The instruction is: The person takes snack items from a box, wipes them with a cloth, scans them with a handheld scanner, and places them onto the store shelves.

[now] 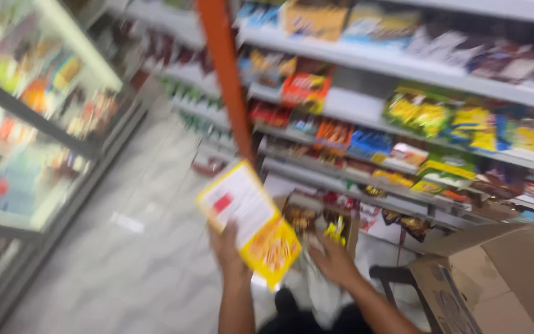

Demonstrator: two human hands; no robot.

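My left hand point(227, 250) is raised and grips a flat yellow and white packet point(248, 222), tilted, with a red patch on its white part. My right hand point(335, 263) reaches down into an open brown carton point(292, 204) on the floor that holds dark packets; it touches them, but blur hides whether it grips one. The whole picture is motion-blurred.
White shop shelves point(403, 68) full of coloured snack packets run along the right, with an orange upright post point(224, 68). A glass-door cooler point(38, 117) lines the left. A grey tiled aisle point(143, 247) lies between. A large open cardboard box point(502, 278) sits at the lower right.
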